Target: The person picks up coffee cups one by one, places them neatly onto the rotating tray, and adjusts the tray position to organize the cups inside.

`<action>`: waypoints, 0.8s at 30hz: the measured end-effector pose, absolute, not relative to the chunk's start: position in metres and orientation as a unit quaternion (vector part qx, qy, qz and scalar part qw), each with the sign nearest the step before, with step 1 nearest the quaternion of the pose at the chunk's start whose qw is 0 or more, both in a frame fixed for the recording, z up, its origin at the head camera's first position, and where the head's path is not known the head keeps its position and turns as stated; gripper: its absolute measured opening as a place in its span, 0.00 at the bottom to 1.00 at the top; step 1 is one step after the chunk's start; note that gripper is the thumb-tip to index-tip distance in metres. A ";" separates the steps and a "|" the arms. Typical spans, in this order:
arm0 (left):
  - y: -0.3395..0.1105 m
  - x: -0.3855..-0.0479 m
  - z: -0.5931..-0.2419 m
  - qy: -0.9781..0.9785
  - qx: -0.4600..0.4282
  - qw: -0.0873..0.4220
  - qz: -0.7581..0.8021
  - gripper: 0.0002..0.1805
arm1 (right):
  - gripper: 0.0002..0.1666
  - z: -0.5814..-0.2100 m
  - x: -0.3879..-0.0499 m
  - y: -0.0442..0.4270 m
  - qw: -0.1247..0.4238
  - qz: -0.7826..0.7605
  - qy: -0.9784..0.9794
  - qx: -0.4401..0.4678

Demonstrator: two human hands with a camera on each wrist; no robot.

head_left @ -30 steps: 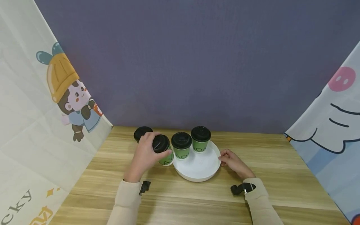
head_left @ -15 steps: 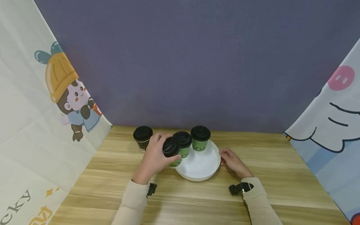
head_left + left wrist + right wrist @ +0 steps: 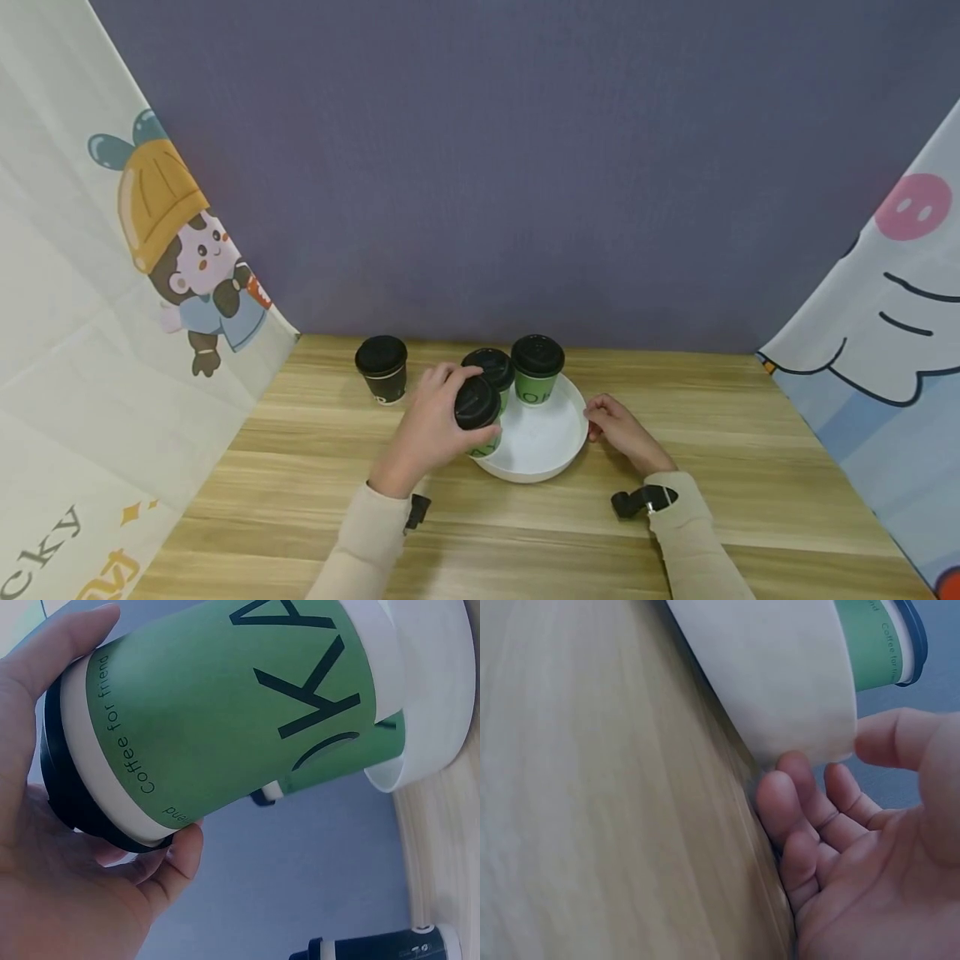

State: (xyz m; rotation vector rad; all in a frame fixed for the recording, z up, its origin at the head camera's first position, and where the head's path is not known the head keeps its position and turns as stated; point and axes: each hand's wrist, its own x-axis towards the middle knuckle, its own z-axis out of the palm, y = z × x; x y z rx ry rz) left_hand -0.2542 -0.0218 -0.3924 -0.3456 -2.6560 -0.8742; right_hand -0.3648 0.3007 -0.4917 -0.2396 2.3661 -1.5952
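Green cup [image 3: 217,720] gripped in our left hand [image 3: 429,423], tray [image 3: 538,457] pinched by our right hand [image 3: 624,435], gently now, we'd best avoid knocking the second cup [image 3: 492,365] beyond our grip.

I count three green cups [image 3: 535,389] near the middle of the frame and one black cup [image 3: 386,386] left of them, with four black lids [image 3: 537,353]. There's one white tray [image 3: 542,446] and two hands [image 3: 427,429].
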 end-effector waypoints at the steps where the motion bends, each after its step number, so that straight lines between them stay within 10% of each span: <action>1: -0.020 -0.254 -0.393 -0.929 -0.125 0.163 -0.307 0.45 | 0.11 -0.492 -0.365 0.301 0.139 -0.553 0.817 -0.082; 24: 0.009 -0.259 -0.410 -0.920 -0.159 0.206 -0.294 0.48 | 0.14 -0.492 -0.365 0.302 0.143 -0.550 0.818 -0.091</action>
